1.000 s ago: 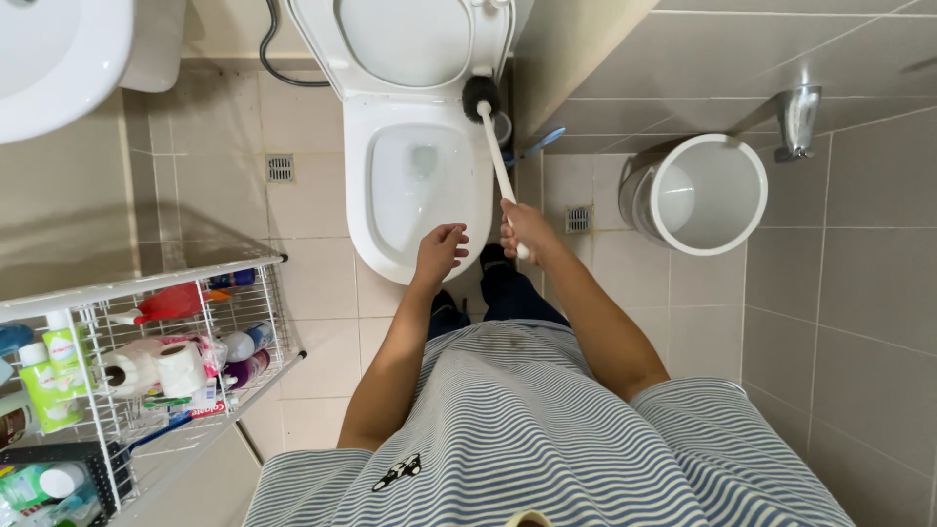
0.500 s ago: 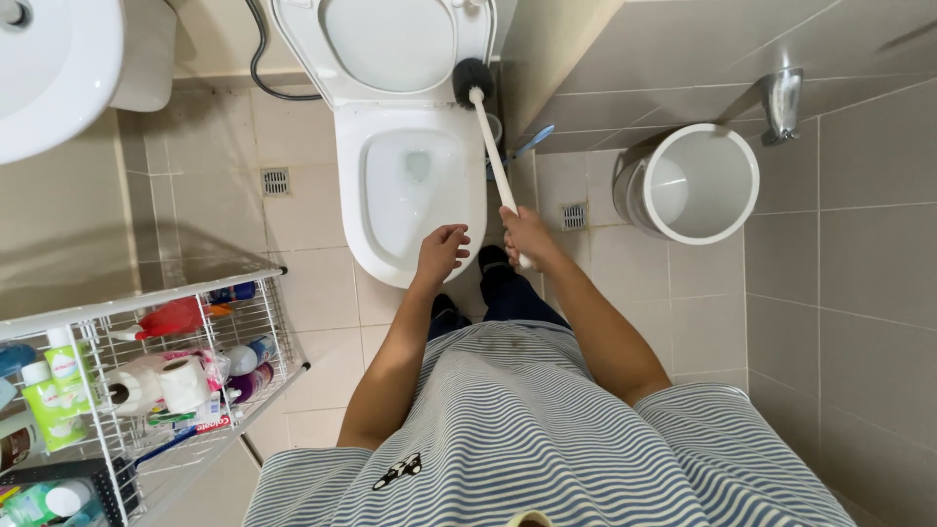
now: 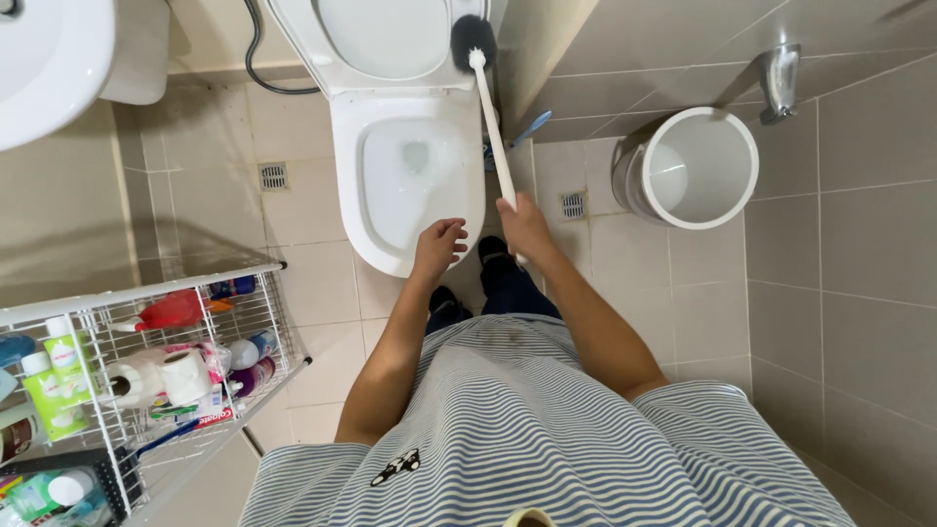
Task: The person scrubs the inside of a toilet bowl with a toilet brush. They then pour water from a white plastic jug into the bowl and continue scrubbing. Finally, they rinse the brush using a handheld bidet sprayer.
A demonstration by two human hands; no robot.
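White toilet brush (image 3: 491, 125) is gripped in right hand (image 3: 524, 226), fingers wrapped around handle; left hand (image 3: 438, 247) is held empty, fingers loosely curled, over toilet bowl (image 3: 363, 210).

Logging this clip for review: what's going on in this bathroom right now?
A person in a striped shirt stands at an open toilet. Their right hand grips the white handle of a toilet brush, its dark head raised by the lifted lid. The left hand hovers empty over the bowl's front rim. A white bin stands to the right, a wire rack of toiletries to the left.
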